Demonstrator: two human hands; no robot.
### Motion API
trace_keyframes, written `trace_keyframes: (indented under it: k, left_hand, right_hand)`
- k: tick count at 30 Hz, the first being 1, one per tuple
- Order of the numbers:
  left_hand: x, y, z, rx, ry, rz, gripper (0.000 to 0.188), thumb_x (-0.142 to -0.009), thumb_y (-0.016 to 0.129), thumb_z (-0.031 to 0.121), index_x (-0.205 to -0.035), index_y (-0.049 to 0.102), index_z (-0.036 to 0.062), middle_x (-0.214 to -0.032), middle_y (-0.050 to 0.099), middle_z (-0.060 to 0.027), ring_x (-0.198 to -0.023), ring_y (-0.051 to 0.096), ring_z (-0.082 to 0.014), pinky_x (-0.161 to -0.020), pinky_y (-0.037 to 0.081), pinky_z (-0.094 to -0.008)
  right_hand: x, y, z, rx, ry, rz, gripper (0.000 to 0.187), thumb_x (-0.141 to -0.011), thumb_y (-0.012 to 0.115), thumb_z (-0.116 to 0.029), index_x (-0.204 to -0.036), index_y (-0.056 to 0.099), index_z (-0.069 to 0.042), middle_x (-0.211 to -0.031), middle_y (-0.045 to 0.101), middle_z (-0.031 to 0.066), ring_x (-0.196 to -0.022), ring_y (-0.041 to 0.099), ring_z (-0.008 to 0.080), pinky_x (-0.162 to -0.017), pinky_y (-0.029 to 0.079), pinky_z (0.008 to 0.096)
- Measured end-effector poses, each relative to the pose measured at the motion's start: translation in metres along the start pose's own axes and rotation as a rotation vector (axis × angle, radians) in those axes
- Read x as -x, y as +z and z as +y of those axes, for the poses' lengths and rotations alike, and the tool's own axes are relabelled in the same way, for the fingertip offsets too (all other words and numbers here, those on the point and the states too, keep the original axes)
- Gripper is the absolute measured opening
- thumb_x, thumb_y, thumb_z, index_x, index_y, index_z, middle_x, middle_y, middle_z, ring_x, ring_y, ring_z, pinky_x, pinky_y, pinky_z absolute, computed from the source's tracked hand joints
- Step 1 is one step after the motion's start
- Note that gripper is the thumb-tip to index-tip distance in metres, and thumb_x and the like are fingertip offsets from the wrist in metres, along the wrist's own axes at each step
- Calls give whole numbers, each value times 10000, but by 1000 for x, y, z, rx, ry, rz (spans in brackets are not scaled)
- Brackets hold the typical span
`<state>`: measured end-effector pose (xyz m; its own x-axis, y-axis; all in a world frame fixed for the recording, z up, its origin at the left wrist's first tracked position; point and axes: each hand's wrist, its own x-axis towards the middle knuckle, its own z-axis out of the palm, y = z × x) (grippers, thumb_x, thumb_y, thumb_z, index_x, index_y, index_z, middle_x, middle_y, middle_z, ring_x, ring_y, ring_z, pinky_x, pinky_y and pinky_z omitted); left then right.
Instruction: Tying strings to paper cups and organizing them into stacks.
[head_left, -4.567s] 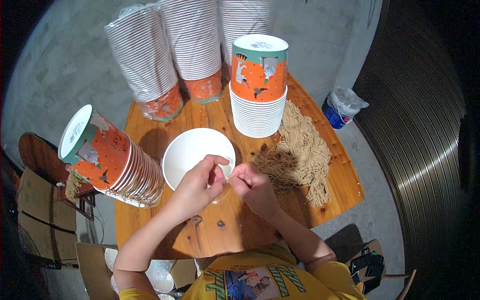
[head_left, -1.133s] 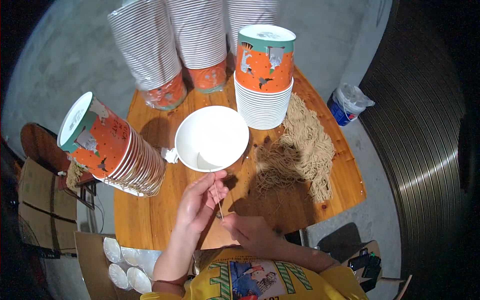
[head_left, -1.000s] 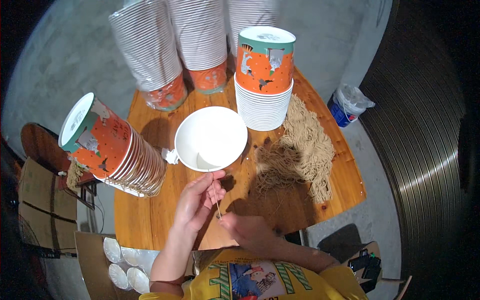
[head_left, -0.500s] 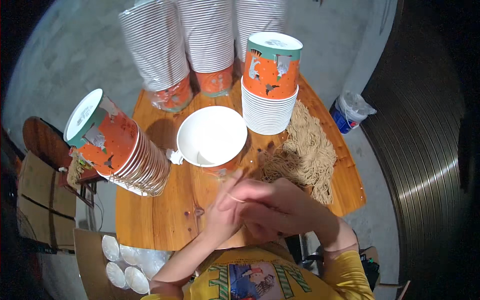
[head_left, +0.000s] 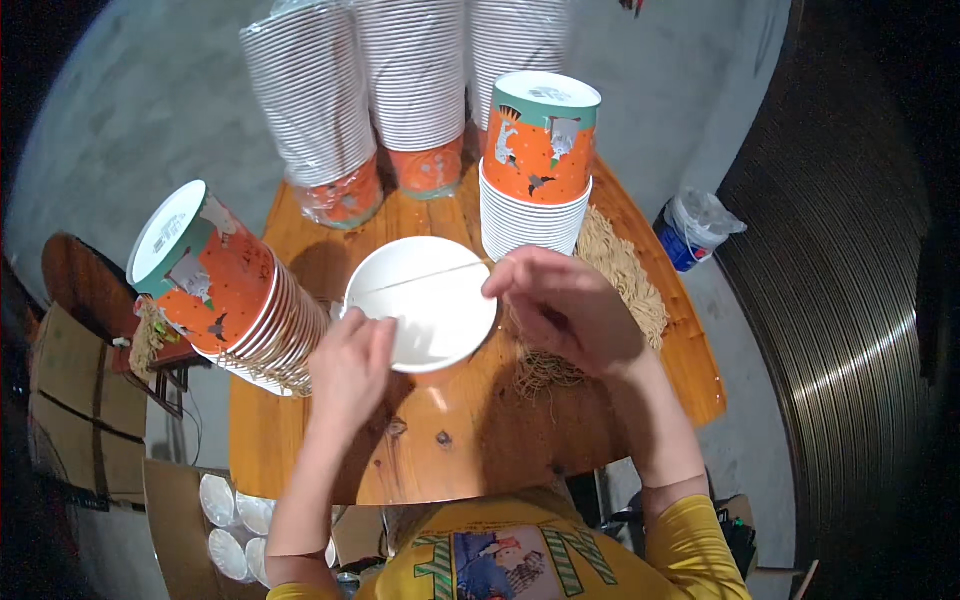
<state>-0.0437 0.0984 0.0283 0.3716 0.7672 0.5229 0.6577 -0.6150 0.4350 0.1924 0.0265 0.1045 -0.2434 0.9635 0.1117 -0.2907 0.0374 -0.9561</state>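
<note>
Grey concrete floor all round, small wooden tabletop [head_left: 470,470] in the middle, crowded. Three tall sleeves of ribbed white cups [head_left: 415,70] stand at the far edge, out of reach, likely as stock. A shorter upright stack with an orange and teal printed cup on top [head_left: 538,160] sits just right of centre; a second printed stack [head_left: 225,290] lies tipped on its side at the left edge, mouth away from me, I judge for easy pulling. A heap of tan straw-like fibre [head_left: 620,290] is spread on the right half, partly under my right arm.

An open white cup [head_left: 420,300] stands in the centre, mouth up, between both hands. A thin pale stick [head_left: 420,280] lies across its rim. My left hand [head_left: 350,365] pinches the stick's near-left end, fingers together; my right hand [head_left: 565,310] pinches the far-right end, knuckles curled over the fibre, so the stick spans the mouth.

Half a second ago both hands were bunched together below the cup; now they are apart, stick stretched over it.
</note>
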Motion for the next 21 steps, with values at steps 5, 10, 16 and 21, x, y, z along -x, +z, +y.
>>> trace_keyframes:
  k: [5, 10, 16, 21]
  left_hand:
    - [-24, -24, -37, 18, 88, -242, 328, -928, 512, 220, -748, 588, -43, -783, 540, -145, -805, 508, -321, -713, 429, -421]
    - [-34, -20, -48, 167, 133, -355, 273, -898, 570, 213, -783, 587, -35, -824, 567, -129, -844, 521, -295, -748, 441, -380]
    - [-40, -19, -48, 222, 188, -274, 190, -874, 595, 146, -824, 582, -37, -1004, 619, -119, -1012, 543, -284, -827, 453, -354]
    - [-17, -12, -1, 245, 223, 195, 45, -839, 578, 11, -863, 556, -19, -939, 590, -137, -855, 560, -261, -726, 454, -327]
  right_hand:
    - [-15, -13, 31, -243, -63, 118, 220, -997, 381, -241, -965, 498, -58, -527, 294, -71, -404, 242, 31, -370, 217, 195]
    - [-22, -26, 75, -865, -10, 123, 165, -987, 430, -229, -912, 481, -92, -542, 307, -60, -427, 259, 45, -377, 213, 189]
    - [-19, -14, 95, -1164, -35, 194, 140, -960, 492, -205, -894, 509, -83, -561, 322, -54, -458, 274, 55, -410, 232, 195]
    - [-11, -19, 105, -1306, -98, 172, 163, -955, 491, -199, -875, 521, -60, -576, 331, -51, -474, 295, 61, -429, 260, 204]
